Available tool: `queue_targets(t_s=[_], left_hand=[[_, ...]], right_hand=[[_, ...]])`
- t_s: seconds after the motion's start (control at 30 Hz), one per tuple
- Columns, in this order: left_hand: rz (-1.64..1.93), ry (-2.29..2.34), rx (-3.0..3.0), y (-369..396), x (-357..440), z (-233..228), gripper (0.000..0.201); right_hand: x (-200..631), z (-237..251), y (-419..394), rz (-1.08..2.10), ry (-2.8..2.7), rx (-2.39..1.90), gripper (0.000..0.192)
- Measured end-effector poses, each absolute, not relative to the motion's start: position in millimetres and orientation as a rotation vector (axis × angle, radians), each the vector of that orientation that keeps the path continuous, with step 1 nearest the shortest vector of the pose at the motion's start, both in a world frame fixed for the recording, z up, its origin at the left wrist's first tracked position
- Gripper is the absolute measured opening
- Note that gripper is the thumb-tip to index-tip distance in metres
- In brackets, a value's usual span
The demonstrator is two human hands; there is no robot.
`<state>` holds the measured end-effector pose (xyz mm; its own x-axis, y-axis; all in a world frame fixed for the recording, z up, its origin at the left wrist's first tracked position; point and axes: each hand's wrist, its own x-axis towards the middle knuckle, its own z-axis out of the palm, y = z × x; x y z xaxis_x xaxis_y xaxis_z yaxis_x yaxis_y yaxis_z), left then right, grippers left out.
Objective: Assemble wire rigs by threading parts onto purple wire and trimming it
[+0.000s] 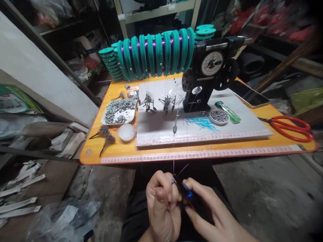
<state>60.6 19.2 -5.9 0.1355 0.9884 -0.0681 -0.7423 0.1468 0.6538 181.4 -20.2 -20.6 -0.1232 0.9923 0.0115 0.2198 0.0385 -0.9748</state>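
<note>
My left hand (164, 205) is closed in front of the table edge, fingers curled and pinching a thin line (173, 164). A tiny blue piece (172, 182) shows at its fingertips. Beside it, my right hand (209, 208) is closed around a small dark hand tool with a blue part (188, 191); its jaws are partly hidden between the hands. The line runs up over the table edge, and a small grey weight (175, 129) sits on it above the white board. A short loose line end sticks up near the tool's tip.
On the wooden table (121, 151) stand a black winding machine (199, 90) with teal foam spools (153, 53), a tray (103, 119) of small grey parts, a white cup (126, 132), a bowl of metal bits (219, 117), blue tubes (202, 124), a green lighter (230, 112), a phone (249, 94) and red scissors (292, 127).
</note>
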Motion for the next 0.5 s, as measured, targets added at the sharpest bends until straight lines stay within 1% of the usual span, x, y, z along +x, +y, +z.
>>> queue_targets(t_s=[0.07,0.17,0.2,0.27,0.3,0.37,0.5], left_hand=[[1.334,0.558,0.452,17,62,-5,0.063],[1.301,0.540,0.322,15,62,-7,0.064],[1.301,0.546,0.303,15,62,-8,0.064],[1.328,0.542,0.334,17,59,-10,0.063],[1.344,0.529,0.381,20,57,-11,0.061],[1.324,0.453,0.540,27,51,-13,0.060],[1.325,0.454,0.662,41,37,-20,0.056]], right_hand=[[177,-22,-17,1.273,-1.410,-1.198,0.010],[171,-24,-16,1.381,-1.324,-1.104,0.011],[171,-23,-16,1.371,-1.350,-1.102,0.012],[178,-19,-15,1.255,-1.493,-1.138,0.014],[186,-15,-13,1.142,-1.581,-1.184,0.016],[214,-4,-4,0.805,-1.690,-1.348,0.024],[308,15,28,-0.090,-1.452,-1.956,0.040]])
